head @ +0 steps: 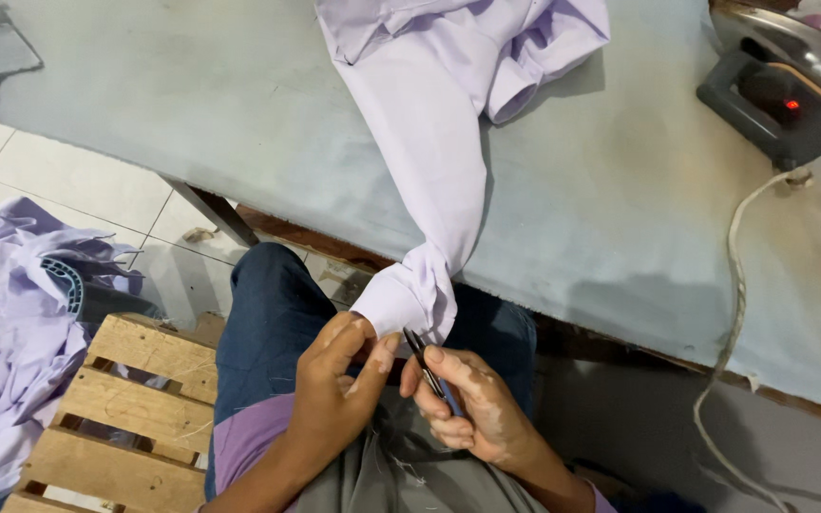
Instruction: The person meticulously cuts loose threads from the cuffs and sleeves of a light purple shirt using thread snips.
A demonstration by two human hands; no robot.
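Shirt sleeve (434, 180), pale lilac, hung from the padded ironing table (610, 218) down over its front edge, so that the cuff (401, 304) reached the person's lap, just above both hands. At the far left a heap of lilac cloth (2, 323) lay on the tiled floor (78, 185), partly covering a basket whose rim showed through it. Beside that stood a wooden slatted stool (116, 408), next to the person's leg in dark blue trousers (273, 304). The left hand (339, 375) was closed on the lower edge of the cuff, pinching the cloth between thumb and fingers. Just to its right, the right hand (472, 404) was curled around small thread snips (424, 361), their dark blades pointing up toward the cuff and standing just beside it; whether the tips touched the cloth could not be told. The rest of the shirt lay bunched on the table top at the upper middle. At the far right an iron (786, 81) rested on the table with a red light glowing, and its pale cord (735, 285) trailed down over the table's edge.
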